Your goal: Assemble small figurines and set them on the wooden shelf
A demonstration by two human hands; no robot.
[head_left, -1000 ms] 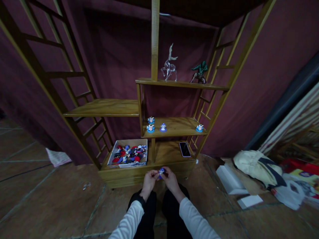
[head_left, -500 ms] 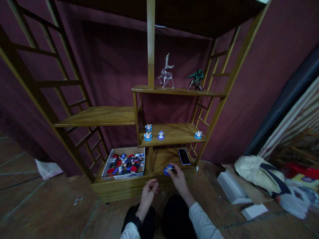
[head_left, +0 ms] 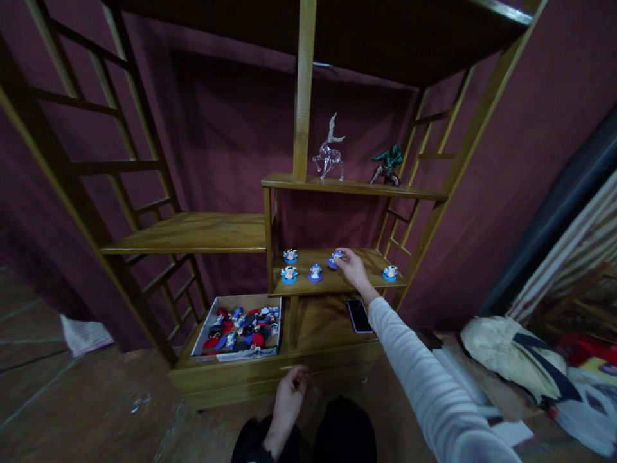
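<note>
My right hand (head_left: 354, 269) reaches over the middle shelf and pinches a small purple-and-white figurine (head_left: 334, 259) on a round base. Whether its base touches the shelf I cannot tell. Just left of it stands a similar purple figurine (head_left: 315, 273). Two figurines with blue bases, one behind (head_left: 290, 256) and one in front (head_left: 289, 275), are at the shelf's left end; another blue-based figurine (head_left: 390, 273) is at the right end. Low in front of the cabinet, my left hand (head_left: 290, 389) is curled closed, and its fingers hide whatever may be inside.
A shallow box (head_left: 205, 328) of jumbled figurines sits on the bottom shelf, with a phone (head_left: 359, 316) farther right. A clear deer ornament (head_left: 330, 154) and a green-cloaked figure (head_left: 388, 164) stand on the upper shelf (head_left: 357, 187). A pale bag (head_left: 501, 347) lies on the right floor.
My right hand has moved up and forward from in front of the bottom shelf to the middle shelf, carrying the purple figurine. My left hand stays low, fingers still curled. The view has shifted slightly.
</note>
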